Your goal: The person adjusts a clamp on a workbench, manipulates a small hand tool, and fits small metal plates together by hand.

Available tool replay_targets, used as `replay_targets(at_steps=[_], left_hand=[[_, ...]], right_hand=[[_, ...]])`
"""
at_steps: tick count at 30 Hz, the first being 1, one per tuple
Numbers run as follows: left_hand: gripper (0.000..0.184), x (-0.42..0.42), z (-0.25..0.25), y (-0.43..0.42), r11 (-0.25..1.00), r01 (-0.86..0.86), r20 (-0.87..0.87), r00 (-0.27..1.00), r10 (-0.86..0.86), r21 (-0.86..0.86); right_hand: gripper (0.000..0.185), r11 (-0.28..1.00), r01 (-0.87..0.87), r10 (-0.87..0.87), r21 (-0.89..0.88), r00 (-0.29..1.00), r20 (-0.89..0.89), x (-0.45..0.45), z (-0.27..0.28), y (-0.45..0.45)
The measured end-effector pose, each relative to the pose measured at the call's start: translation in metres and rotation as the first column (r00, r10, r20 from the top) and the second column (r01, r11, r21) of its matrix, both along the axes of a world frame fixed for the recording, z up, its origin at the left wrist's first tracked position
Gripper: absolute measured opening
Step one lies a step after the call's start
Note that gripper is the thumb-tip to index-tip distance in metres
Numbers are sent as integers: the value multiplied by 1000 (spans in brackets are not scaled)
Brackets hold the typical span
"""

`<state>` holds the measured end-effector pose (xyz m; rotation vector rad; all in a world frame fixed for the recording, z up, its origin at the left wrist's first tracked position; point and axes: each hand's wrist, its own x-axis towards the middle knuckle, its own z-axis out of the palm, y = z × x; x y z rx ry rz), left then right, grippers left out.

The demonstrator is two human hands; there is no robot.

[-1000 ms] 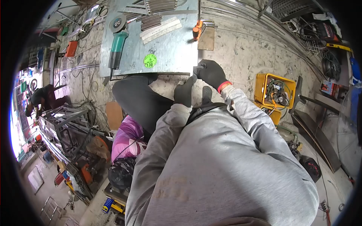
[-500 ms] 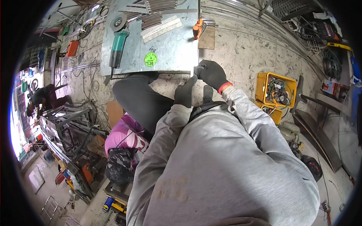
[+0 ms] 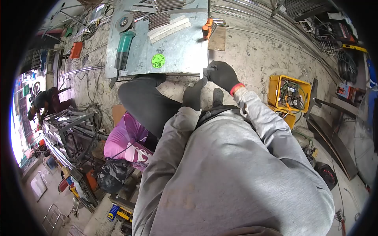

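My left hand, in a black glove, is closed just below the near right corner of a metal-topped worktable. Its fingertips pinch the lower end of a thin pale strip that runs along the table's right edge. My right hand, gloved in black with a red band at the wrist, is closed beside that corner. Its fingers bend in against the same strip, their tips partly hidden. A green angle grinder lies on the tabletop. Farther up the right edge sits an orange clamp.
Metal bars and a flat pale bar lie on the table. Yellow crates with cables stand at right. A person in pink crouches at my left; another person bends near metal frames.
The person in pink has shifted left and lower in view. My hands stay at the table corner, with the right hand slightly higher.
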<state>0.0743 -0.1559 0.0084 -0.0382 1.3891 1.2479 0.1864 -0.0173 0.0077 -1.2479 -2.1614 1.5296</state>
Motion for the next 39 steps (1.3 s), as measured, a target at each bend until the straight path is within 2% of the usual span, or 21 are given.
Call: replay_targets(at_steps=[3,5,7,8,10,11,14,15,16,17,18,23,26,27,30,31,32,33,34,38,39], left_hand=[[21,-1,4,8,1000,-14,-24,1000,14,-7],[20,-10,-26,11,999,26,-72,997,-27,-25],[37,-27,-83,12,941,280,-561,817,-129,191],[37,-29,-63,25,941,281,-563,817,-129,192],[46,-29,-28,52,995,-19,-28,999,17,-93],[40,-54,-187,12,922,354,-468,795,-385,-157],[43,-37,-70,5,875,481,-688,653,-316,56],[40,-31,-80,-7,800,587,-967,106,-231,-127],[40,-21,-62,-12,800,587,-967,106,-232,-128],[34,-7,-29,-11,945,328,-654,712,-256,-13],[29,1,-4,-9,995,27,-75,997,-35,-99],[37,-6,-14,16,998,61,-330,942,-66,-26],[35,-31,-34,43,975,179,-430,876,-219,-134],[53,-42,-80,23,854,480,-828,549,-115,199],[74,-46,-75,13,822,568,-841,464,-278,42],[47,-40,-67,12,858,513,-810,498,-308,-11],[47,-31,-62,8,857,515,-809,500,-310,-10],[29,-23,-56,3,957,289,-482,839,-253,-1],[17,-16,-49,-3,993,62,-73,995,-70,-101],[26,-5,-42,-15,997,1,-121,993,-11,-83],[26,-10,-59,-10,997,57,-249,968,-43,49]], right_hand=[[28,998,39,-36,-58,998,52,-4,-3,0],[30,977,71,-95,200,989,113,-12,0,11],[33,989,55,-72,138,990,122,-24,-2,35],[33,992,41,-54,116,992,117,-28,-2,45],[34,986,43,-75,164,978,196,-29,-3,51],[34,984,11,-49,176,977,210,-29,-2,51],[32,997,-47,38,54,986,160,-20,4,37],[32,993,-61,42,98,982,186,-14,-1,27],[32,987,-77,46,140,976,211,-8,-11,14],[33,993,-23,8,120,993,120,-3,-18,0],[32,994,66,-77,87,990,122,-3,7,-12],[36,988,42,-73,151,976,204,-18,1,15],[36,991,19,-44,131,981,190,-32,3,47],[35,982,-5,-39,186,972,230,-35,0,53],[35,988,1,-33,156,979,200,-31,0,52],[36,997,-20,8,68,986,168,-27,-7,48],[41,995,-96,100,-27,968,229,-21,21,40],[42,994,-104,95,21,964,246,-16,14,28],[43,991,-113,92,65,961,262,-11,3,15],[41,998,-56,49,18,966,252,-7,2,-3],[41,998,-48,38,36,967,251,-11,-2,4]])
